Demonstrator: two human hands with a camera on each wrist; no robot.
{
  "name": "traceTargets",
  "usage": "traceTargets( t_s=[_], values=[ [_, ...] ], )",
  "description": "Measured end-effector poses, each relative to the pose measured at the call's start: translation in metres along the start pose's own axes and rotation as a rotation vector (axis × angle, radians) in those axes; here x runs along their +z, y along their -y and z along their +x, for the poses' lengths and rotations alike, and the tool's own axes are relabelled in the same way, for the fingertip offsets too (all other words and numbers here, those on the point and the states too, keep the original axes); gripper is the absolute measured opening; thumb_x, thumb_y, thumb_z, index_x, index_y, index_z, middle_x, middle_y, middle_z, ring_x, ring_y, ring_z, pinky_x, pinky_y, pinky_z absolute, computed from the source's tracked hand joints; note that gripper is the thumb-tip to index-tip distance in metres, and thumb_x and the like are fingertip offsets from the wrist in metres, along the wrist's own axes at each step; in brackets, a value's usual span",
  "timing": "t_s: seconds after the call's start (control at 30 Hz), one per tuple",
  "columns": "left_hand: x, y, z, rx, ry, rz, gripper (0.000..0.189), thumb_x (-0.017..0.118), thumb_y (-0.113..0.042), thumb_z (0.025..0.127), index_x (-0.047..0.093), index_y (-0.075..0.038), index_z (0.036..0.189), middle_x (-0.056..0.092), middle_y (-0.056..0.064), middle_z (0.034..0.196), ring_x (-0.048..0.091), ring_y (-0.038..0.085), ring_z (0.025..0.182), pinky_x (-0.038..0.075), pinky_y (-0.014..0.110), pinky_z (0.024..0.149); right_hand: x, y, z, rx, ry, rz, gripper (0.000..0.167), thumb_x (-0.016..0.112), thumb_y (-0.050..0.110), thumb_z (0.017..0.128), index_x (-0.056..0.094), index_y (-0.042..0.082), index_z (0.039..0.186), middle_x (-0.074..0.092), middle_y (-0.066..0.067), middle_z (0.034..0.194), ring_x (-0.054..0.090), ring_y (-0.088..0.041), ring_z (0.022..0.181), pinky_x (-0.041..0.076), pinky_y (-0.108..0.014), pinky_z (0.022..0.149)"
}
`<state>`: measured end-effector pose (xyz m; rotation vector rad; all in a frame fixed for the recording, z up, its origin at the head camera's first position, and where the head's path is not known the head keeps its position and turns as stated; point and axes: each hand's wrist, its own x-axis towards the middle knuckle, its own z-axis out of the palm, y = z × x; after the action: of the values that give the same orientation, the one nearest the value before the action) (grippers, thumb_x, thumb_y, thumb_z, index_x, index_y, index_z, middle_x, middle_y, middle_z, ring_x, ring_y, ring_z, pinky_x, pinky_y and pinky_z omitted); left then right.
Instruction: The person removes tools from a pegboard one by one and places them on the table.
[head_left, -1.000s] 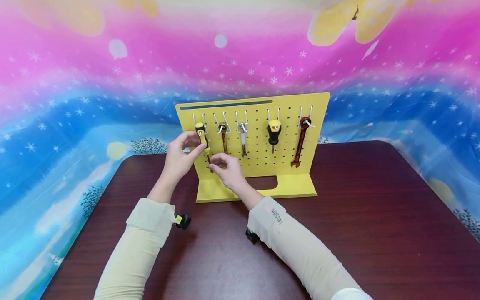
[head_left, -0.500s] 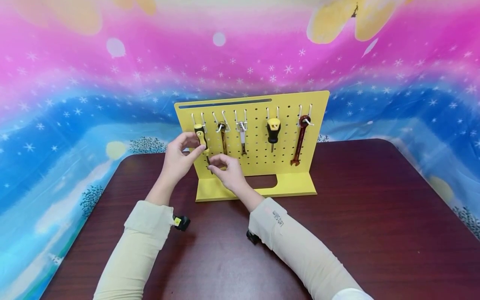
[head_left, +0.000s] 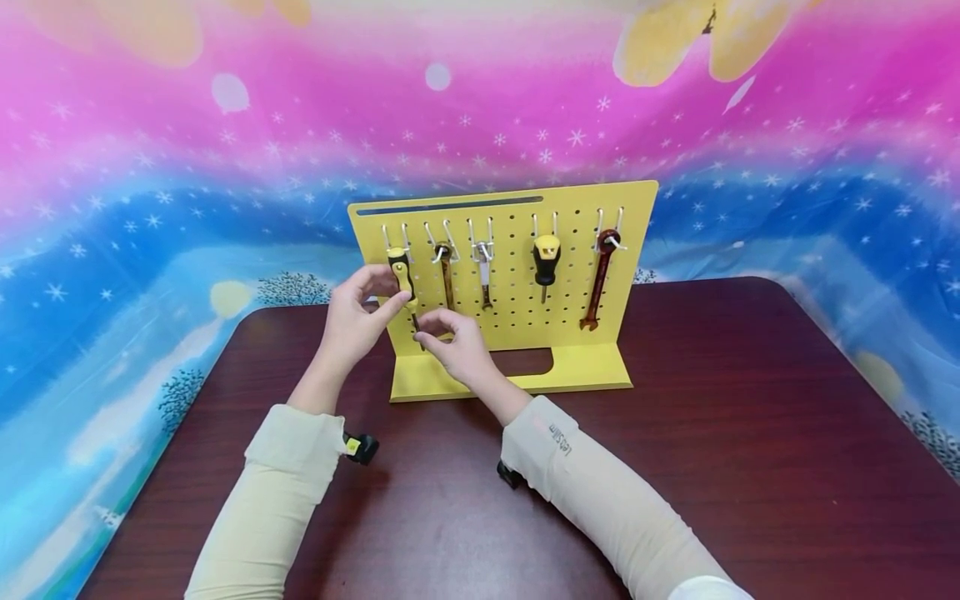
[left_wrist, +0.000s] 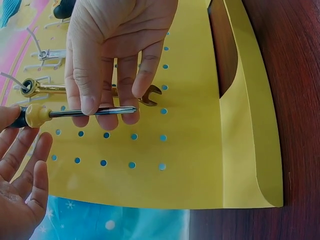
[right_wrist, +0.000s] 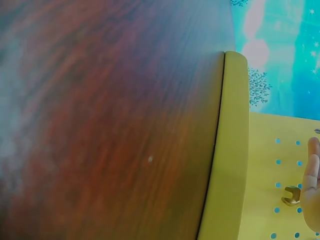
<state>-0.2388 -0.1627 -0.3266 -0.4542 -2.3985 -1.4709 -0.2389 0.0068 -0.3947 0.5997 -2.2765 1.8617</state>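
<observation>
A yellow-and-black screwdriver (head_left: 401, 268) slants in front of the left end of a yellow pegboard (head_left: 536, 325), below a pair of white hooks. My left hand (head_left: 354, 315) holds its handle between thumb and fingers. Farther down, my right hand (head_left: 462, 348) pinches the metal shaft, thumb in front and fingers behind. The cross-shaped tip (left_wrist: 132, 109) sticks out past the right fingers in the left wrist view. Only the edge of the right hand (right_wrist: 311, 197) shows in the right wrist view, and the screwdriver is mostly out of frame there.
Other tools hang on hooks to the right: a gold wrench (head_left: 447, 283), a small wrench (head_left: 485, 279), a stubby screwdriver (head_left: 546, 262) and a reddish wrench (head_left: 598, 292). The board's foot (head_left: 592, 369) stands on a dark wooden table (head_left: 735, 450). A printed cloth (head_left: 247, 192) hangs behind.
Both hands keep their hold on the screwdriver and barely move. The whole head view has shifted slightly.
</observation>
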Motion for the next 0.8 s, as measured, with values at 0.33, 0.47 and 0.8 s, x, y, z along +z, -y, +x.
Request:
traceTargets(
  t_s=[0.33, 0.47, 0.8],
  values=[
    [0.0, -0.004, -0.003, 0.003, 0.0, -0.003, 0.037, 0.072, -0.023, 0.093, 0.062, -0.003, 0.122, 0.069, 0.015, 0.108, 0.061, -0.002, 0.091, 0.05, 0.014, 0.073, -0.002, 0.004, -0.006, 0.004, 0.012, 0.009, 0.016, 0.071, 0.008, 0.091, 0.071, 0.001, 0.105, 0.073, -0.016, 0.098, 0.07, -0.023, 0.09, 0.059, -0.027, 0.078],
    [-0.001, -0.006, -0.005, 0.004, 0.006, 0.001, 0.037, 0.072, -0.023, 0.092, 0.062, -0.004, 0.122, 0.069, 0.014, 0.108, 0.062, -0.002, 0.091, 0.05, 0.014, 0.073, -0.002, 0.006, -0.008, 0.007, 0.016, 0.012, 0.016, 0.071, 0.009, 0.091, 0.071, 0.001, 0.105, 0.073, -0.016, 0.098, 0.069, -0.023, 0.09, 0.059, -0.027, 0.077],
    [0.0, -0.011, -0.01, 0.025, 0.005, -0.015, 0.034, 0.073, -0.021, 0.092, 0.062, -0.003, 0.119, 0.07, 0.015, 0.104, 0.063, -0.002, 0.089, 0.051, 0.015, 0.072, -0.006, 0.009, -0.014, -0.024, 0.02, 0.021, 0.015, 0.07, 0.008, 0.091, 0.07, 0.0, 0.104, 0.073, -0.017, 0.097, 0.07, -0.025, 0.089, 0.06, -0.028, 0.077]
  ],
)
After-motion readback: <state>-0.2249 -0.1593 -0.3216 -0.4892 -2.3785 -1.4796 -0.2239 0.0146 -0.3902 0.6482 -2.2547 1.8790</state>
